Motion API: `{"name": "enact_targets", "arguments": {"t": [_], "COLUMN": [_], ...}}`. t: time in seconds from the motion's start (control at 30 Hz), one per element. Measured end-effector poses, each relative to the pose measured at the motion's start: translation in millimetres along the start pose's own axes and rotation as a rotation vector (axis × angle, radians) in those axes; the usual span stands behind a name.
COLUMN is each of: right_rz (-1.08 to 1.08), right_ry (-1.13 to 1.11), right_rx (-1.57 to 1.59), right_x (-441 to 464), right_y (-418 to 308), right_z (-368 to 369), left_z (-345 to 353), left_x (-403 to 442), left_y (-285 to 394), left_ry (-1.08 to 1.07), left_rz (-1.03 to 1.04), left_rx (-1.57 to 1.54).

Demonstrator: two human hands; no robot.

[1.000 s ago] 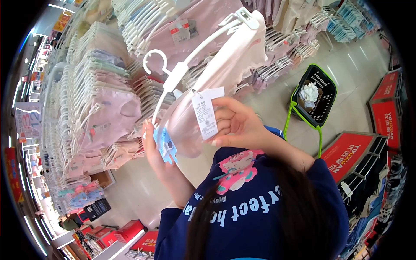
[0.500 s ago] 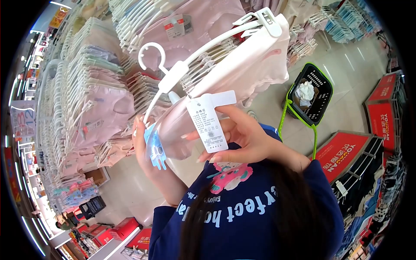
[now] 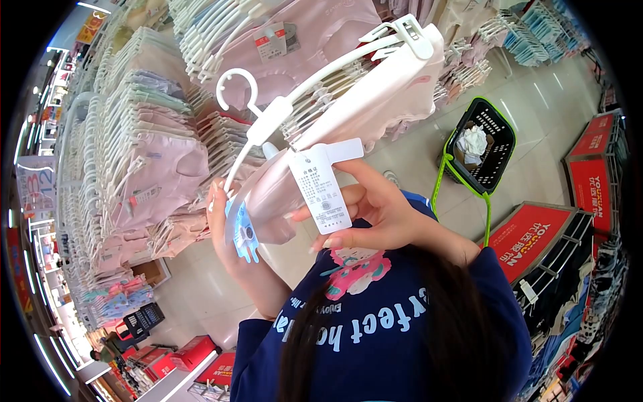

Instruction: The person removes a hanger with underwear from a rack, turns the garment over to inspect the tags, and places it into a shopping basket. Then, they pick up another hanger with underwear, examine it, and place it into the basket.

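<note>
A white plastic clip hanger (image 3: 271, 120) slants across the middle, with a pale pink garment (image 3: 375, 107) hanging from it. At the hanger's lower end, my left hand (image 3: 220, 218) is closed around its arm. Near those fingers a light-blue cartoon-shaped piece (image 3: 245, 231) shows through a clear sheet. My right hand (image 3: 385, 211) is closed on a white printed paper tag (image 3: 321, 191), thumb below and fingers partly behind it. The tag's text faces up toward me, and a second white tag (image 3: 348, 150) sticks out behind it.
Racks of pink garments on white hangers (image 3: 161, 154) stand close ahead and to the left. A black shopping basket (image 3: 482, 144) with green trim rests on the tiled floor at right, with white cloth inside. Red-signed clothing racks (image 3: 536, 238) line the right side.
The hanger's clip end and the garment have shifted slightly left and down. The tag has tilted a little in my right hand, and both hands keep their hold.
</note>
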State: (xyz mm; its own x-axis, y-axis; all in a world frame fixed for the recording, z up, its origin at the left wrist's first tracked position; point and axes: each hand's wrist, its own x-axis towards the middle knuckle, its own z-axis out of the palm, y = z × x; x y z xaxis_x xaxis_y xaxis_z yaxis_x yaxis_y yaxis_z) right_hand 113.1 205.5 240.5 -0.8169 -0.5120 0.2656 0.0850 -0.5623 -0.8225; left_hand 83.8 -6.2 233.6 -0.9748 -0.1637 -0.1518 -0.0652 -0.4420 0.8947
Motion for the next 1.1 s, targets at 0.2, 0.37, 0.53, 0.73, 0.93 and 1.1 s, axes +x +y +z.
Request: {"name": "enact_targets", "arguments": {"t": [0.2, 0.37, 0.53, 0.73, 0.93, 1.1], "right_rz": [0.006, 0.006, -0.009, -0.015, 0.02, 0.024], "right_ry": [0.002, 0.022, 0.038, 0.034, 0.035, 0.023], "right_rx": [0.016, 0.032, 0.05, 0.037, 0.049, 0.006], "right_x": [0, -1, -2, -3, -3, -3], "right_y": [1, 1, 5, 4, 0, 0], "right_z": [-1, 0, -2, -2, -2, -4], "left_z": [0, -52, -47, -3, -2, -6], "left_x": [-1, 14, 14, -1, -1, 0], "left_y": [-3, -20, -15, 0, -1, -1], "left_ry": [0.059, -0.441, -0.34, -0.029, -0.021, -0.071], "left_rz": [0.044, 0.125, 0.014, 0.009, 0.002, -0.009], "left_rx": [0.059, -0.222, -0.289, -0.022, -0.037, -0.084]}}
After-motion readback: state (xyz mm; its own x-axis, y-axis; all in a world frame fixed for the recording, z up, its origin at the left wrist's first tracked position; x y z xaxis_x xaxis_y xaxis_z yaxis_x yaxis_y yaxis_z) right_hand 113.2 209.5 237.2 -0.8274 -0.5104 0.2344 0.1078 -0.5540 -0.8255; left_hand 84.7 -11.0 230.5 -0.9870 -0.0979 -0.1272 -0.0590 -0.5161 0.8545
